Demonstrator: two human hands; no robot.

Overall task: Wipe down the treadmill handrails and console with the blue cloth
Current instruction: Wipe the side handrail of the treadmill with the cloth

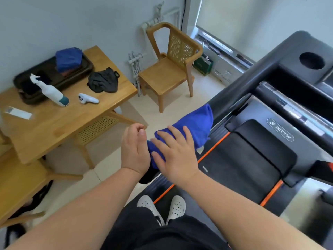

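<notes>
The blue cloth (195, 123) is draped over the near end of the treadmill's left handrail (248, 78), a dark grey bar that runs up to the console (310, 64). My right hand (175, 152) lies flat on the cloth with its fingers spread and straight. My left hand (135, 150) is just left of it, against the cloth's near end, fingers loosely curled with the thumb up; whether it holds the cloth is unclear. The rail's end cap shows dark below my hands.
A wooden table (75, 120) at the left holds a white spray bottle (50, 92), a white controller (88, 99), a black bag (104, 82) and a dark tray (84, 69) with a second blue cloth (68, 58). A wooden chair (171, 65) stands beyond. My white shoes are on the treadmill belt (243, 163).
</notes>
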